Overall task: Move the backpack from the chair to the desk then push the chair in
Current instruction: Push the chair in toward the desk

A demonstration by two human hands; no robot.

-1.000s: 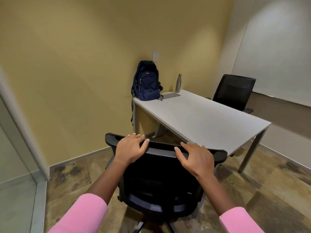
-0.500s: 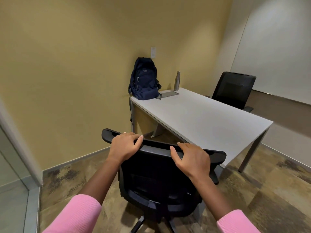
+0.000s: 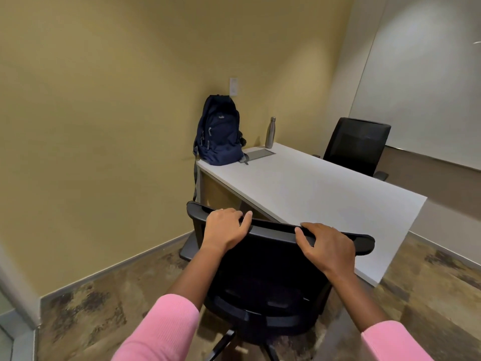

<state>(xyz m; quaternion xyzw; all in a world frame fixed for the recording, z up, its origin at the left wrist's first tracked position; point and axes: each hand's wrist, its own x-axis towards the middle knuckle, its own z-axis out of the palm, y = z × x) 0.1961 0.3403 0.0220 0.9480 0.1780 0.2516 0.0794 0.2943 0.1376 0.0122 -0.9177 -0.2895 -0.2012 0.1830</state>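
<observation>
Pink knit sleeves [image 3: 161, 332] cover both my forearms at the bottom of the view. Just beyond them, my left hand [image 3: 225, 227] and my right hand [image 3: 326, 247] are both clamped on the top rail of the black office chair [image 3: 263, 277], fingers curled over the far edge, thumbs on the near side. Left hand sits near the rail's left end, right hand a little right of its middle. Chair back faces me; its seat is hidden behind the backrest, and part of the wheeled base shows below. Chair stands at the near long edge of the white desk [image 3: 325, 194], the backrest overlapping the desk edge from where I look. Patterned brown carpet [image 3: 88, 303] underfoot. Farther off, the navy backpack [image 3: 220, 135] stands upright on the desk's far left corner, against the yellow wall, one strap hanging over the desk edge. Just to its right lies a flat grey panel [image 3: 259, 154], then a steel bottle [image 3: 270, 132] standing upright. A second black chair [image 3: 356, 144] sits at the desk's far side, below a whiteboard [image 3: 426, 82].
</observation>
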